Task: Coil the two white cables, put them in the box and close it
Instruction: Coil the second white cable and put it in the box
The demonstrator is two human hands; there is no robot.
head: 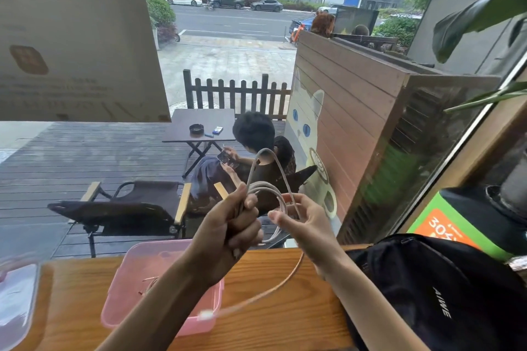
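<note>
My left hand (232,222) is raised above the wooden counter and grips a bundle of loops of a white cable (273,177). My right hand (306,224) pinches the same cable just to the right of the loops. The cable's free end (206,314) trails down, blurred, over the counter. Below my left forearm stands the pink see-through box (137,279), open, with what looks like a second coiled cable (151,283) inside. Its lid (15,302) lies at the far left.
A black backpack (439,293) lies on the wooden counter (285,322) at the right. A green and orange package (447,225) stands behind it. Beyond the window a person sits on a deck with chairs and a small table.
</note>
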